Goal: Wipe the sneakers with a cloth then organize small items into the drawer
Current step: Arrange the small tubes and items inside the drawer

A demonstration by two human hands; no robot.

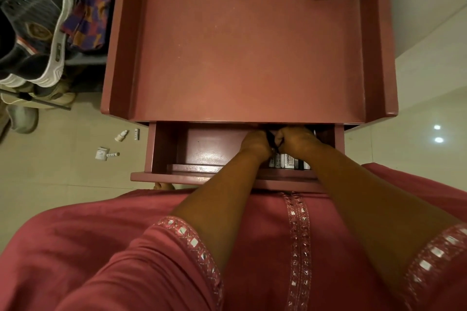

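Both hands [275, 140] pinch a dark cord [271, 137] inside the drawer [161, 149].

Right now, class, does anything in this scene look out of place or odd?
Yes. Several small items lie scattered on the floor tiles left of the open drawer, not inside it. Both hands, left and right, are in the drawer gripping a dark cord.

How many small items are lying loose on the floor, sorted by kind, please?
White dropper bottle: 1
Small white tube: 1
White square packet: 1
Thin white vial: 1
Total: 4
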